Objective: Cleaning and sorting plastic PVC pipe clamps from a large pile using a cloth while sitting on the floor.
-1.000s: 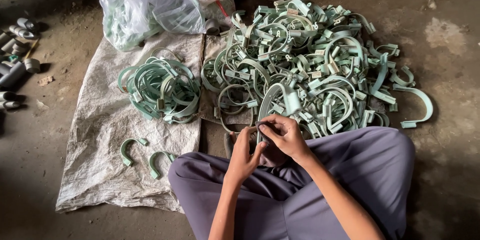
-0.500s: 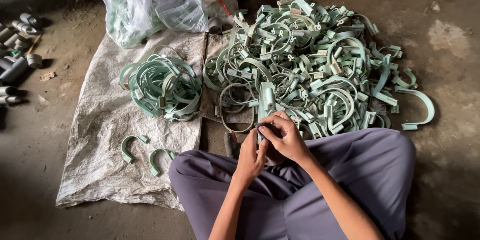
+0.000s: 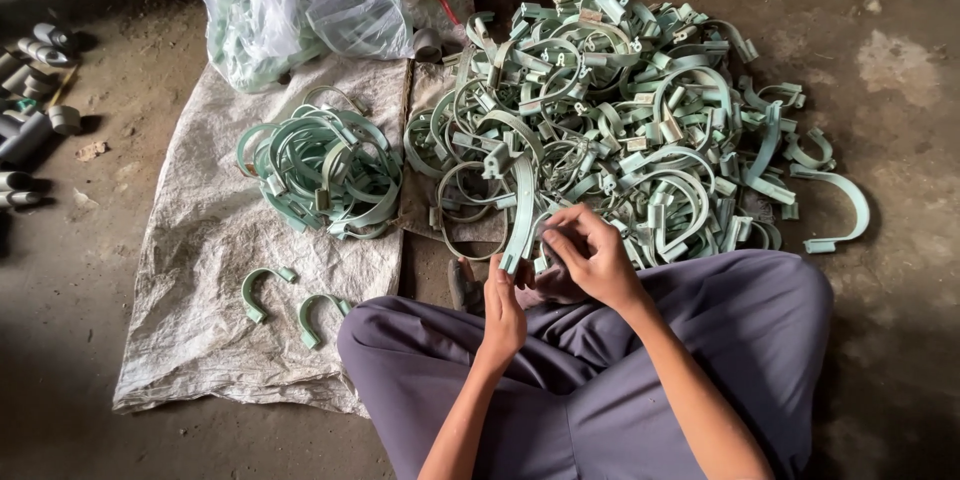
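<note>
Curved green clamp lowered, both hands gripping.

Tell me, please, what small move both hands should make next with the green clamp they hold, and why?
Probably set the clamp on the bundled stack to the left: left hand and right hand hold it at the lap, nested clamps lie sorted there, and the loose heap lies ahead.

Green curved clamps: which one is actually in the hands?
The pale green curved plastic clamp at the big pile's near edge; both the left hand and right hand grip its lower end.
</note>
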